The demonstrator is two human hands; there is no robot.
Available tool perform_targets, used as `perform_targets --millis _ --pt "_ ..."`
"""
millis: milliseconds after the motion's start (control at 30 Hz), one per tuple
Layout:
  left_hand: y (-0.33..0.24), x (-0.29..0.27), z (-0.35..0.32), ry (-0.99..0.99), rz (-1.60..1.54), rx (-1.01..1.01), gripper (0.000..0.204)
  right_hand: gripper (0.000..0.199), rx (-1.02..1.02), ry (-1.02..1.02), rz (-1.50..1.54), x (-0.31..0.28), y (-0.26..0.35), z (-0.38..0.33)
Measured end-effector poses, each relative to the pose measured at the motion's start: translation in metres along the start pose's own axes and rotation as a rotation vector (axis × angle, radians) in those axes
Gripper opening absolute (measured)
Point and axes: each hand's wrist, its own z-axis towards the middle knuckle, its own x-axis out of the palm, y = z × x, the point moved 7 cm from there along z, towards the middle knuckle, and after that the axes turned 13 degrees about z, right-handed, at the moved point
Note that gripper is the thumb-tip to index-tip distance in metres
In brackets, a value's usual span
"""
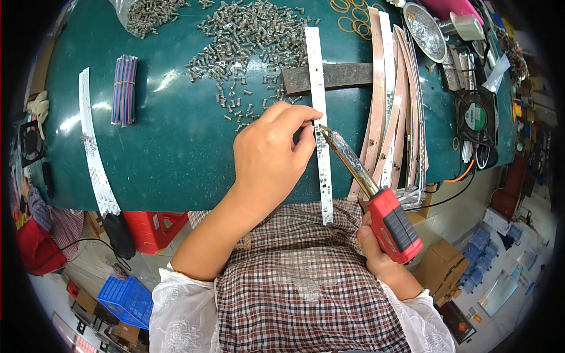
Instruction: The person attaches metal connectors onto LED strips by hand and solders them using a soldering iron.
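Note:
A long white circuit board strip (316, 65) with small LEDs lies lengthwise in front of me, crossing a dark flat metal bar (347, 76). Its near end sticks out past the table edge. My left hand (268, 150) is closed in a pinch at the strip's left side, about midway along; whatever is between the fingertips is too small to make out. My right hand (376, 253) grips a red and black soldering gun (391, 226). The gun's tip touches or nearly touches the strip beside my left fingertips.
Small metal connectors (247, 35) lie heaped on the green table (176, 159). Bundled coloured wires (125, 91) and another white strip (89, 135) are at left. Several strips (376, 117), a metal dish (425, 32) and a fan (475, 117) stand at right. Rubber bands (353, 17) lie behind.

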Motion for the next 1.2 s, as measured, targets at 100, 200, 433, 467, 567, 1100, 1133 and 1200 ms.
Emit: perform_targets --millis 100,200,433,467,567,1100,1133,1200 --pt "0.001 0.0 0.0 -0.003 -0.006 -0.002 0.021 0.03 0.027 0.033 -0.005 0.002 -0.002 0.001" --pt "0.0 0.001 -0.001 -0.004 -0.001 -0.003 0.021 0.029 -0.002 0.056 -0.015 0.004 0.001 0.005" --pt "0.0 0.0 0.0 -0.016 0.01 0.008 0.021 0.026 0.01 0.036 -0.027 0.0 -0.001 -0.001" --pt "-0.001 0.0 0.001 -0.013 0.004 0.002 0.02 0.025 0.048 0.018 -0.021 -0.004 -0.004 -0.005" --pt "-0.001 -0.001 0.0 -0.011 -0.006 -0.01 0.019 0.021 0.156 -0.018 -0.116 -0.017 -0.003 -0.015" --pt "-0.001 0.001 -0.001 0.017 -0.044 -0.04 0.019 0.016 0.019 -0.065 0.102 -0.04 0.025 -0.013" --pt "-0.001 0.001 -0.001 0.026 -0.047 -0.03 0.019 0.016 0.021 -0.062 0.102 -0.033 0.02 -0.012" --pt "0.0 0.001 -0.001 0.028 -0.05 -0.029 0.02 0.01 0.063 0.027 0.095 -0.008 0.009 -0.011"
